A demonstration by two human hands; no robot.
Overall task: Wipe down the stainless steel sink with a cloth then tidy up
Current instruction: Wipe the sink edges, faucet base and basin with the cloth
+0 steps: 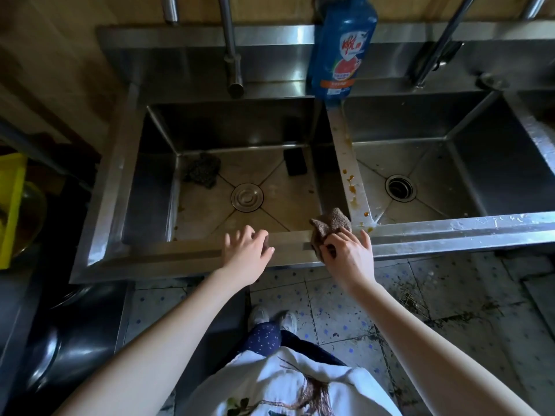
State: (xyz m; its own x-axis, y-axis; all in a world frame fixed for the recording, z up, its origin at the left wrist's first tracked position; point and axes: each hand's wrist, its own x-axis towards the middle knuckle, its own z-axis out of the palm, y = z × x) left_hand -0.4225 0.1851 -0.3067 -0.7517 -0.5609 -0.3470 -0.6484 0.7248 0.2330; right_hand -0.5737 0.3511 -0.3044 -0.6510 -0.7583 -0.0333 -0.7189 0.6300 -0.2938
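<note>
The cloth (pixel 330 223) sits bunched in the right hand (pixel 348 250), whose fingers curl round its lower part and pinch it. Its free end sticks out past the fingertips, over the spot where the sink's (pixel 180 256) front rim meets the divider (pixel 345 163) between the basins. The left hand (pixel 249 250) hovers just beside it over the front rim, fingers loosely spread and holding nothing.

The cloth is brown, fuzzy and crumpled into folds.

The sink is dull stainless steel. Orange-brown stains (pixel 351 189) dot the divider. The left basin (pixel 285 202) holds a round drain cover (pixel 247 197), a dark scouring pad (pixel 202 174) and a black block (pixel 295 165). The right basin (pixel 450 187) shows an open drain (pixel 401 188). A blue bottle (pixel 339 46) stands on the back ledge, near a faucet (pixel 232 55). Below, the floor (pixel 330 310) is speckled tile, grimy towards the right, and a yellow crate (pixel 10 205) sits at the far left.
</note>
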